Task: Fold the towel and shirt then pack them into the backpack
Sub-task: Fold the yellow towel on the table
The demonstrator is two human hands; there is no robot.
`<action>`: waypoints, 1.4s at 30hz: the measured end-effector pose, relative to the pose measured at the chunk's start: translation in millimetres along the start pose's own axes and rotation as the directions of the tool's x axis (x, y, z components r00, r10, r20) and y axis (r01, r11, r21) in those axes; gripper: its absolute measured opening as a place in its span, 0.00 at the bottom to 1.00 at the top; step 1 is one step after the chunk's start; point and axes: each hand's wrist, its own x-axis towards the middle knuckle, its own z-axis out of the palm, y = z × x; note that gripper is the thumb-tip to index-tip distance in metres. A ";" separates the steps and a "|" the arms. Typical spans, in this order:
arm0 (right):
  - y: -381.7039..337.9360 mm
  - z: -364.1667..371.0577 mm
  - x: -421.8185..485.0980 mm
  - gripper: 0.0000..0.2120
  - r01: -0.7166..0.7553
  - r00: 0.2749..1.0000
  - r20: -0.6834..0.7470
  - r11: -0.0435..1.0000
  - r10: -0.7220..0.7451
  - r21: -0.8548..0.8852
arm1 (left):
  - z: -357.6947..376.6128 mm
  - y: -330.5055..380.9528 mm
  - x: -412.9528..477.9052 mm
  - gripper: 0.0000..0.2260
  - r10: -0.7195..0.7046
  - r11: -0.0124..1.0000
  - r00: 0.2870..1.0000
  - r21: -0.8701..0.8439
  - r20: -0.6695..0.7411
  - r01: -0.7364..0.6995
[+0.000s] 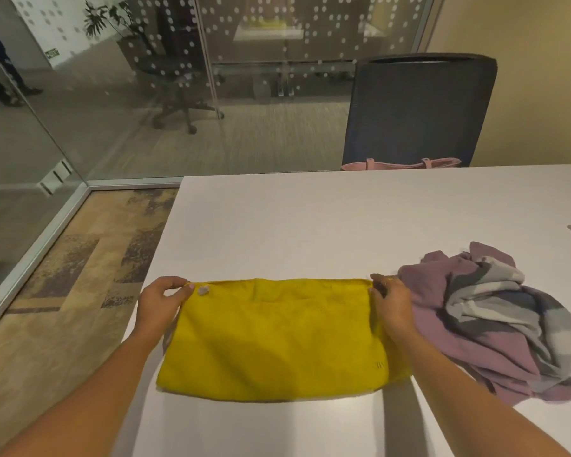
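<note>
1. Two far corners of the yellow towel (274, 341) were pinched, one in each hand, so I judged the cloth lay flat near the white table (310, 219) edge for its next fold.
2. My left hand (160, 303) had fingers closed on the corner by a small tag.
3. My right hand (389, 301) gripped the opposite corner likewise.
4. Just beside it the shirt (495, 321) lay crumpled, unfolded.
5. I saw a pink bag (399, 164) on the chair (419, 107); whether it was the backpack I could not tell.

A single head-worn wide-angle camera looks forward and steeply down from the near edge of the white worktop (310, 225), close above it. It faces the far chair (419, 110) and glass partition (145, 94) beyond.
</note>
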 end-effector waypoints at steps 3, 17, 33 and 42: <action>5.7 1.0 -2.6 0.14 0.027 0.999 -0.030 0.999 -0.028 -0.043 | 4.1 3.9 2.2 0.11 0.027 0.999 0.998 0.023 0.050 -0.029; 4.8 9.8 5.5 0.12 0.065 0.998 0.024 0.975 -0.062 -0.214 | 10.0 1.0 12.0 0.10 -0.012 0.997 0.993 0.082 0.117 0.003; -78.4 -92.2 3.2 0.10 0.155 0.978 -0.122 0.982 -0.168 -0.106 | -50.9 73.2 -7.5 0.12 0.026 0.985 0.998 -0.169 -0.060 -0.036; -108.7 -125.4 -17.6 0.11 0.062 0.997 -0.041 0.998 -0.061 0.024 | -69.6 92.0 -29.8 0.14 0.015 0.948 0.997 -0.316 -0.071 -0.037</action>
